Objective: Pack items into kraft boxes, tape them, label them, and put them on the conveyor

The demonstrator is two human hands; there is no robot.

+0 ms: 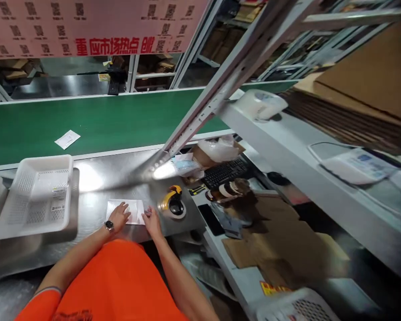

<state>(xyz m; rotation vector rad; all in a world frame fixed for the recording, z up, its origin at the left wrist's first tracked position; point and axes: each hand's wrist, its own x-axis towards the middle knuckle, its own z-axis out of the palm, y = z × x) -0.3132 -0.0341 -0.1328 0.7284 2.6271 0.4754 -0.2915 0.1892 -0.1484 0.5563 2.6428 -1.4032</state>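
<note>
A white padded mailer (132, 207) lies flat on the steel table (96, 196) in front of me. My left hand (119, 216), with a watch at the wrist, rests on its left half, fingers spread. At the right edge, my right hand (152, 221) has its fingers pinched together on the mailer's end. Just right of that hand sits a yellow and black tape dispenser (172, 200). To the left stands a white plastic basket (33, 223) with a labelled clear packet (58, 199) inside.
Beyond the table runs a green conveyor belt (127, 118) carrying a white packet (67, 139). A slanting metal post (200, 118) rises at the table's far edge. On the right are a keyboard (225, 172), a phone (211, 219), flattened cardboard (287, 240) and a raised shelf (287, 147).
</note>
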